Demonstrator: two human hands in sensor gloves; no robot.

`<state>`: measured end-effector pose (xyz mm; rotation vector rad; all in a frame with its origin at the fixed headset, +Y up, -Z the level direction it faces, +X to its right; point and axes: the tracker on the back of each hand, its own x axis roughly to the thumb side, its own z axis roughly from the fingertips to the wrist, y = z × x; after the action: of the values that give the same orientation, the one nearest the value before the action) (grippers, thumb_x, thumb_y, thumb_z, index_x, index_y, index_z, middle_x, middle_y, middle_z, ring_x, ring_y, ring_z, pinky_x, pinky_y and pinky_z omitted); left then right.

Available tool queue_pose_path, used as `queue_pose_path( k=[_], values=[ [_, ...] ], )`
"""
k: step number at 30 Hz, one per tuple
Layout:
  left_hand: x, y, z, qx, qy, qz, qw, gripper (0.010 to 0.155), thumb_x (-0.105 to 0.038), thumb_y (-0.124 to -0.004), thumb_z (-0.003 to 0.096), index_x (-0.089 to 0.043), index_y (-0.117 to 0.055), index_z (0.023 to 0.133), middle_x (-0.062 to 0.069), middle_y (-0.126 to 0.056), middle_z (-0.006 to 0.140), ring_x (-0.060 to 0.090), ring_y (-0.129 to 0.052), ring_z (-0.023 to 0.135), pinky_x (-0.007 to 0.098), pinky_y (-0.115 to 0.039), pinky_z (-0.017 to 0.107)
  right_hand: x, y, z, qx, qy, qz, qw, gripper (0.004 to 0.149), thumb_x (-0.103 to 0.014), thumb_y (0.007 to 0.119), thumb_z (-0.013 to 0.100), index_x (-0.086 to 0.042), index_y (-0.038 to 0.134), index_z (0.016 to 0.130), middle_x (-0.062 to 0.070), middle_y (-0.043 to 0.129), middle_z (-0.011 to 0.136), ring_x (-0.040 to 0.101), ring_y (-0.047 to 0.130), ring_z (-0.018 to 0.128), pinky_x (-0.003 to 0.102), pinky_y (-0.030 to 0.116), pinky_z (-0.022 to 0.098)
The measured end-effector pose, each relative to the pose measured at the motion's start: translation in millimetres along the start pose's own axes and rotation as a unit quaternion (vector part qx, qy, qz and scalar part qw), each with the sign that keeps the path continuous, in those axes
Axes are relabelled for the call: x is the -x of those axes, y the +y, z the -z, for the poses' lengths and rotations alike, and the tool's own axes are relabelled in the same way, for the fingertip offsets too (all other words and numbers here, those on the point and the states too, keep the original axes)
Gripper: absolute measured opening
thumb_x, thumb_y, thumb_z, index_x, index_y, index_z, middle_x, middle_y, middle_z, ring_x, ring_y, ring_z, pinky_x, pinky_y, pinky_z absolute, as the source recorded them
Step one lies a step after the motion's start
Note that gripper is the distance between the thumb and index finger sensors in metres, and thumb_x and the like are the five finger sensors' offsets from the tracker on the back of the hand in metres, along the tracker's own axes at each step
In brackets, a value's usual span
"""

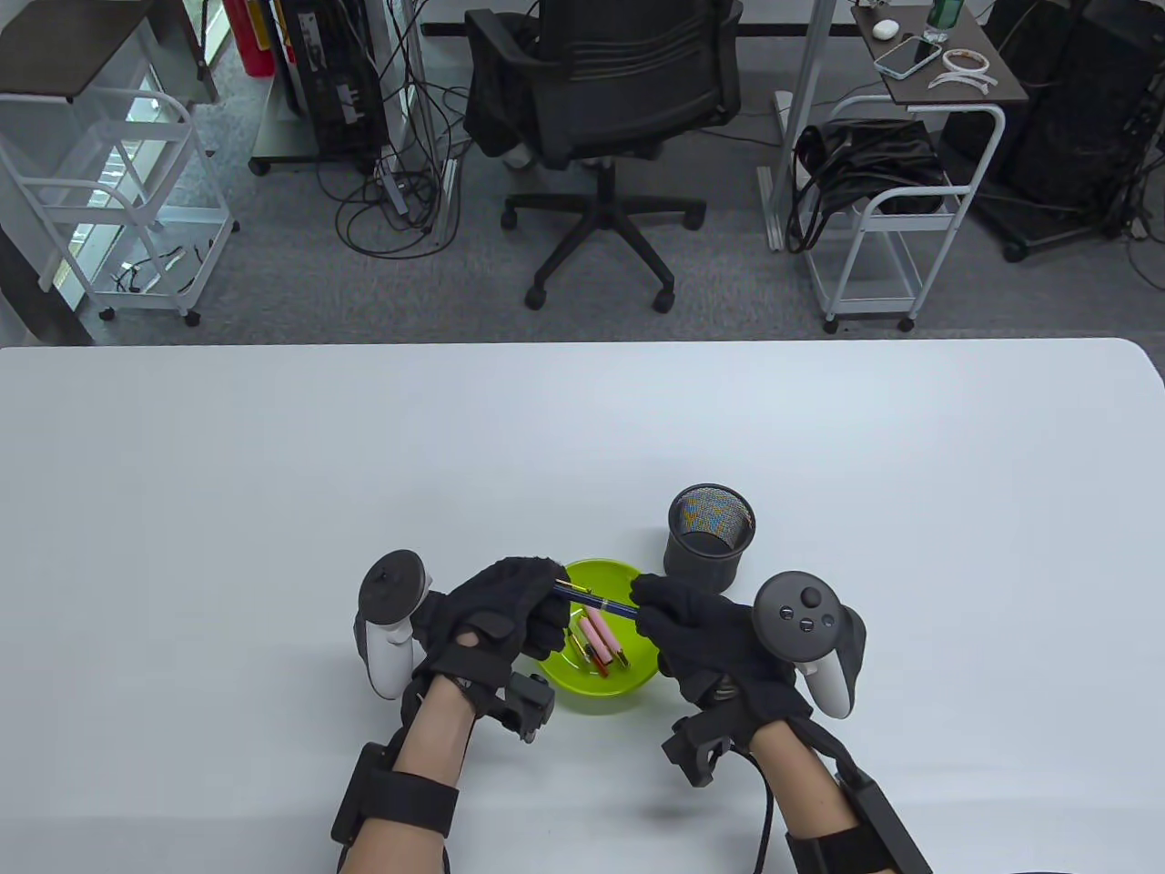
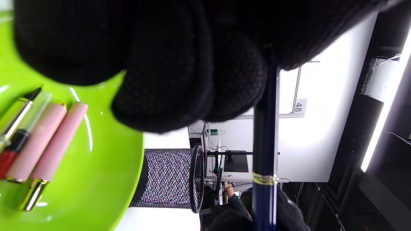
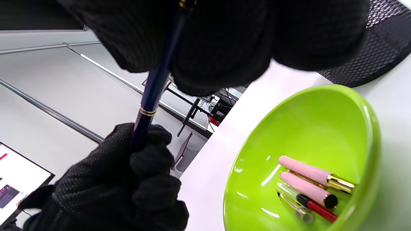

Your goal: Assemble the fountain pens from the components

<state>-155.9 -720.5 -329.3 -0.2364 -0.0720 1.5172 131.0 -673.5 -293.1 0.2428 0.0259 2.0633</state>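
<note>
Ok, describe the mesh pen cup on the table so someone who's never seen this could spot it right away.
On the white table, find the lime green bowl between the two gloved hands. Just behind it, to its right, stands the pen cup: a dark, upright cylinder of metal mesh, open at the top. Nothing else on the table is see-through mesh.

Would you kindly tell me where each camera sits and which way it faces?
Table view: overhead, looking down at both hands, left hand and right hand, gripping a blue pen.
Left wrist view: sideways, gloved fingers above the green bowl.
Right wrist view: tilted, facing the left hand.
All share pen and bowl.
</note>
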Motion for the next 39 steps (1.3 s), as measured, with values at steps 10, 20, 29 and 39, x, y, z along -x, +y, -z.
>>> queue_pose_path(
  k=[10,20,29,39],
  values=[
    [-3.3,-7.0,0.2,-0.005,0.004,0.061,0.998,0.042,-0.044,-0.076,0.0539,-0.011,-0.094,0.072,0.005,-0.106,0.048,0.017,-0.107,0.028,0.043,-0.09,0.026,1.0,-2.8,0.6,0.009,0.018,-0.011,1.0,0.046,-0.034,0.074,0.047,-0.014,0.082,0.087,0.008,0.095,0.062,0.016,0.095,0.023,0.044,0.088,0.024],
    [-8.1,-13.0,1.0,0.005,0.0,0.105,0.994,0.043,-0.044,-0.076,0.0537,-0.01,-0.095,0.07,0.004,-0.107,0.044,0.015,-0.107,0.024,0.042,-0.09,0.023,1.1,-5.4,-0.3,0.016,0.029,-0.026,0.999,0.046,-0.035,0.074,0.047,-0.013,0.082,0.087,0.006,0.096,0.058,0.015,0.094,0.021,0.044,0.088,0.024],
    [-17.3,-13.5,-1.7,0.004,-0.024,0.09,0.996,0.043,-0.045,-0.076,0.054,-0.01,-0.094,0.07,0.003,-0.106,0.045,0.015,-0.106,0.025,0.042,-0.09,0.024,2.2,-7.8,2.1,0.012,0.032,0.007,0.999,0.046,-0.037,0.075,0.047,-0.013,0.083,0.086,0.005,0.096,0.057,0.015,0.095,0.02,0.043,0.089,0.022],
    [-18.8,-0.1,-3.0,-0.032,-0.041,0.15,0.987,0.055,-0.051,-0.075,0.053,-0.008,-0.084,0.085,0.008,-0.101,0.062,0.022,-0.104,0.039,0.047,-0.087,0.033,-17.5,-34.9,0.5,0.076,0.014,-0.024,0.997,0.048,-0.038,0.086,0.044,-0.013,0.085,0.085,0.008,0.099,0.06,0.017,0.097,0.018,0.043,0.089,0.019]
  ],
)
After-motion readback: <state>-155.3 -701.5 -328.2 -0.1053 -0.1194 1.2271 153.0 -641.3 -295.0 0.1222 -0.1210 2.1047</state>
